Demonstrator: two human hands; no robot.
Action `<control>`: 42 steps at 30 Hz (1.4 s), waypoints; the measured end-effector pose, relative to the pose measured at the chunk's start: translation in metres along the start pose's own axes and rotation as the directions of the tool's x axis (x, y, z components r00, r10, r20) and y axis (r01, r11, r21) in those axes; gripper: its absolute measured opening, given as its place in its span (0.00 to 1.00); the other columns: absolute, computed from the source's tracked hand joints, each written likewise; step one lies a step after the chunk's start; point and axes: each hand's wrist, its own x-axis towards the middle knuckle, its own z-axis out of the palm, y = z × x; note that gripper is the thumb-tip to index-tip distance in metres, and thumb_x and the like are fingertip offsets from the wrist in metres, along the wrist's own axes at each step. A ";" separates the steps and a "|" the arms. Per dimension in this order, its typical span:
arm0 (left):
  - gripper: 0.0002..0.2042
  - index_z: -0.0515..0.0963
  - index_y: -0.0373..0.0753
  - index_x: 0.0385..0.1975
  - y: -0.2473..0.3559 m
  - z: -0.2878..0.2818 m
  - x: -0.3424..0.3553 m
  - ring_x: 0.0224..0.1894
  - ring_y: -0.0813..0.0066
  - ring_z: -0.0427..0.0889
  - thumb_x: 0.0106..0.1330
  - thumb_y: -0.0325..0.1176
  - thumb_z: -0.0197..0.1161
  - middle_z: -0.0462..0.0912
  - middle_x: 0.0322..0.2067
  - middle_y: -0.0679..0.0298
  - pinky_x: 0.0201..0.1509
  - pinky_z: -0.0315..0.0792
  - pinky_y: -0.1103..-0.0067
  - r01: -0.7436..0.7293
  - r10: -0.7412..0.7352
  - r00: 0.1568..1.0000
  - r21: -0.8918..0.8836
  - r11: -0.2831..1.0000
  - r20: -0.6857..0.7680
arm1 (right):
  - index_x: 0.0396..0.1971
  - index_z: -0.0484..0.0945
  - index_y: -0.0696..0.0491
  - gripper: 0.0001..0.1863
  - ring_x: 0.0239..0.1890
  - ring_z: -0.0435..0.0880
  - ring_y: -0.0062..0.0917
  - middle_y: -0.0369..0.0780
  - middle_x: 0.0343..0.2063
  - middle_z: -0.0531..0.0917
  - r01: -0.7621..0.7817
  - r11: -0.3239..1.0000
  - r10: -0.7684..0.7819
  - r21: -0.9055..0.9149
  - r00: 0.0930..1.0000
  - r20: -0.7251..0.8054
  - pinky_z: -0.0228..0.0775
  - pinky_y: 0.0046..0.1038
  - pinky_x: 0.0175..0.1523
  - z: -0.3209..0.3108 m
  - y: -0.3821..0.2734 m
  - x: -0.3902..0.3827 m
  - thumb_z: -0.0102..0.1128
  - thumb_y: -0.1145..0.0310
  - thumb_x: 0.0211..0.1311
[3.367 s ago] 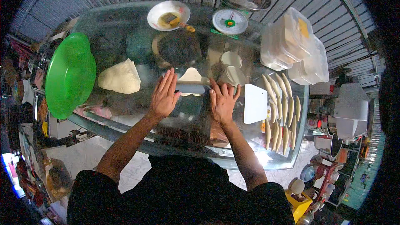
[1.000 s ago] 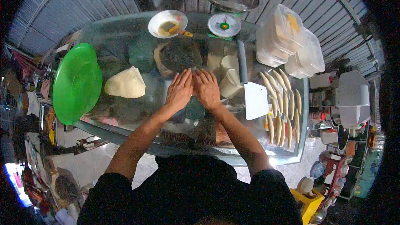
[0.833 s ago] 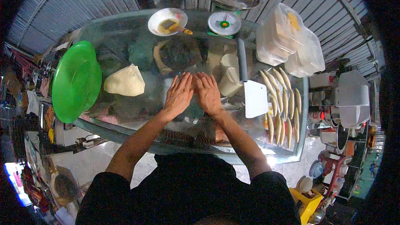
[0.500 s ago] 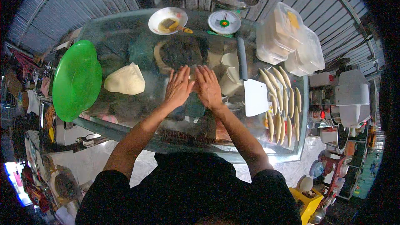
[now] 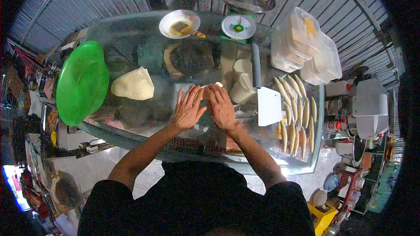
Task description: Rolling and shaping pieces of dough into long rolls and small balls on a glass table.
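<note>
Side by side at the middle of the glass table, both my hands lie palm down with fingers stretched out. A small piece of pale dough (image 5: 219,85) shows at the fingertips of my right hand (image 5: 221,110); the rest of it is hidden under the fingers. My left hand (image 5: 187,110) rests close to it, thumb toward the right hand. To the left sits a larger lump of dough (image 5: 133,85). Several thin, pointed dough sticks (image 5: 300,109) lie in rows at the right. A white flat scraper (image 5: 269,107) is between them and my right hand.
A green basin (image 5: 82,83) stands at the left edge of the glass table (image 5: 144,30). Along the back are a white bowl (image 5: 166,22) with a brush, a dial scale (image 5: 238,27) with a metal pan, a grey roller-like bar (image 5: 256,65) and clear plastic boxes (image 5: 286,43).
Both hands have slid back toward me over the table, fingers still stretched. An end of the dough piece now shows beyond the right fingertips. The view has shifted slightly.
</note>
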 end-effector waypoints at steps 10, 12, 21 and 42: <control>0.33 0.55 0.28 0.69 -0.013 0.011 0.017 0.73 0.50 0.54 0.70 0.42 0.56 0.56 0.70 0.47 0.77 0.47 0.60 -0.002 -0.006 0.997 -0.104 0.995 -0.076 | 0.62 0.69 0.58 0.25 0.65 0.67 0.44 0.50 0.57 0.74 -0.011 1.000 0.012 0.020 0.999 -0.048 0.55 0.44 0.72 0.003 0.014 0.024 0.51 0.62 0.70; 0.34 0.57 0.27 0.68 -0.006 0.008 0.007 0.73 0.51 0.54 0.70 0.46 0.56 0.57 0.70 0.47 0.76 0.49 0.62 0.012 -0.017 0.999 -0.109 0.994 -0.043 | 0.61 0.69 0.59 0.25 0.65 0.67 0.44 0.50 0.57 0.75 -0.023 0.997 0.025 0.071 0.999 -0.026 0.57 0.43 0.71 0.003 0.011 0.015 0.52 0.63 0.69; 0.37 0.52 0.30 0.71 0.007 -0.005 -0.026 0.74 0.52 0.51 0.70 0.47 0.56 0.51 0.72 0.50 0.76 0.48 0.60 0.006 -0.006 1.000 -0.071 0.997 0.003 | 0.62 0.68 0.59 0.26 0.62 0.69 0.46 0.51 0.55 0.74 -0.014 1.000 0.014 0.013 0.997 -0.069 0.59 0.44 0.69 -0.010 -0.004 -0.015 0.56 0.66 0.65; 0.35 0.57 0.34 0.70 0.011 0.000 -0.027 0.70 0.51 0.58 0.67 0.45 0.60 0.58 0.69 0.51 0.74 0.51 0.60 0.011 -0.025 0.998 -0.238 0.971 -0.059 | 0.62 0.70 0.52 0.26 0.64 0.68 0.42 0.43 0.58 0.75 -0.072 0.996 0.068 0.042 0.992 0.102 0.53 0.47 0.71 -0.018 -0.001 -0.021 0.56 0.60 0.66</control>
